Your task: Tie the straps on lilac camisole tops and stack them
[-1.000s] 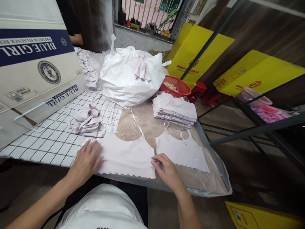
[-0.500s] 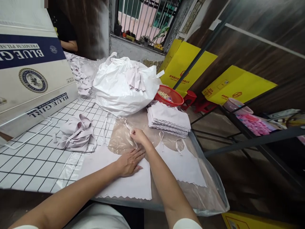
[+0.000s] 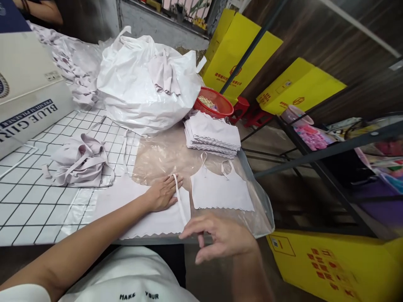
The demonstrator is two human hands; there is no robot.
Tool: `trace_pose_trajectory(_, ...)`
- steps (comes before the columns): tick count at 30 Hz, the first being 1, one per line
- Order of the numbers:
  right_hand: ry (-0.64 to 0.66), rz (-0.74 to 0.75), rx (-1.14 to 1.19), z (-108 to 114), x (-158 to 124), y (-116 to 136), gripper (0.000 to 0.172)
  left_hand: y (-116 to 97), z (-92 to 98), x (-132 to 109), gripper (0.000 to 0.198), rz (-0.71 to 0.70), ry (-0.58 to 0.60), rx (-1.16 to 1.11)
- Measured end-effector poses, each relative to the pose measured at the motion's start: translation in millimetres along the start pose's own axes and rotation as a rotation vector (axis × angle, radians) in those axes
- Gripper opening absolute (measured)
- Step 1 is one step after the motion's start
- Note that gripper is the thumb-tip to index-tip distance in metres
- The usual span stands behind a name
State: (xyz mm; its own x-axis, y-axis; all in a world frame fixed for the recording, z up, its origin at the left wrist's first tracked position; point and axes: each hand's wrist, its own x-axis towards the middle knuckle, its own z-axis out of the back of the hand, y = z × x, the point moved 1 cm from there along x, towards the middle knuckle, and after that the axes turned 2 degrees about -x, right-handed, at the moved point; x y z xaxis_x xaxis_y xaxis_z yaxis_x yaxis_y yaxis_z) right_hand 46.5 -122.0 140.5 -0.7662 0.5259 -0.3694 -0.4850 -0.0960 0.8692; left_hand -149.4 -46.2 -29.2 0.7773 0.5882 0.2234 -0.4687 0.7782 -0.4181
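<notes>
A pale lilac camisole-like garment (image 3: 110, 197) with a wavy hem lies flat at the table's near edge. My left hand (image 3: 163, 193) presses down on it, fingers stretched out. One thin strap (image 3: 179, 195) of the garment passes by those fingers and runs toward me. My right hand (image 3: 220, 237), a little blurred, hovers by the table edge near the strap's lower end, thumb and fingers apart with nothing visible between them. To the right, a second strappy top (image 3: 222, 191) is spread flat. Behind it sits a neat stack of folded pale garments (image 3: 212, 134).
A crumpled garment pile (image 3: 82, 161) rests on the checked cloth (image 3: 28, 205). A big white plastic bag (image 3: 135, 84), a red basket (image 3: 217, 100) and a printed carton (image 3: 28, 84) stand around. A dark metal rack (image 3: 324, 193) is at right. Another person's arm (image 3: 47, 11) shows top left.
My right hand has let go of the strap and moved toward me, past the table edge. The strap now lies down over the garment. My left hand stays flat. The view has tilted downward.
</notes>
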Motion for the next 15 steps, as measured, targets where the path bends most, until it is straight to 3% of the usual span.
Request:
trace_pose_trajectory(2, -0.09, -0.084, 0.052, -3, 2, -14, 0.046, 0, 0.4, 0, 0.061, 0.003, 0.017, 0.006)
trace_pose_trajectory(5, -0.431, -0.23, 0.095, 7, 23, -38, 0.038, 0, 2.3, 1, 0.059, 0.016, 0.022, 0.017)
trace_pose_trajectory(7, -0.571, -0.328, 0.078, 13, 44, -52, 0.035, 0, 3.6, 0, 0.057, 0.014, 0.026, 0.025)
trace_pose_trajectory(11, -0.533, -0.441, -0.018, 7, 79, -71, 0.039, 4, 5.2, -1, 0.058, 0.005, 0.054, 0.025)
trace_pose_trajectory(15, -0.515, -0.45, -0.088, -5, 90, -77, 0.041, 6, 5.4, -3, 0.063, -0.014, 0.082, 0.031)
